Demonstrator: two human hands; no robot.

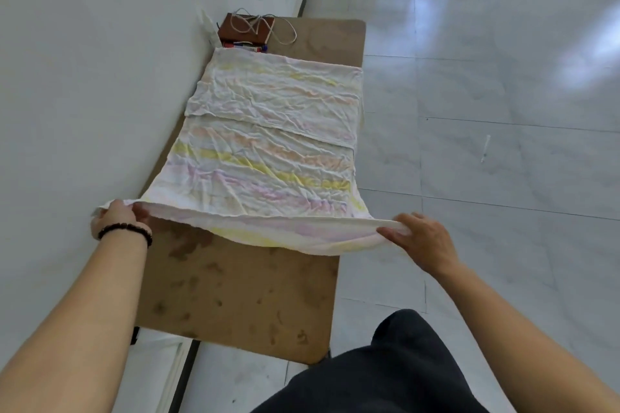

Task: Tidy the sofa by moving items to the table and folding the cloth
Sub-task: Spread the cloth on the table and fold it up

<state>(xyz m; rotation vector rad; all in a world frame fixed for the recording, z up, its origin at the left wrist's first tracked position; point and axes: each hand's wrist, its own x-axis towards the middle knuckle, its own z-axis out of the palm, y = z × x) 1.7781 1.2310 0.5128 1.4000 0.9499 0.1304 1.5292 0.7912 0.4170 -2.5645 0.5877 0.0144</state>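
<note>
On the table (241,295), left hand (119,220) and right hand (419,240) pinch the cloth's (268,151) near corners; no legible writing.

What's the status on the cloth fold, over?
Left hand and right hand each pinch a near corner of the cloth. Far end already folded over. Notebook beyond, clear.

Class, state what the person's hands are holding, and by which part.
Both hands, left and right, grip the striped cloth by its two near corners.
</note>
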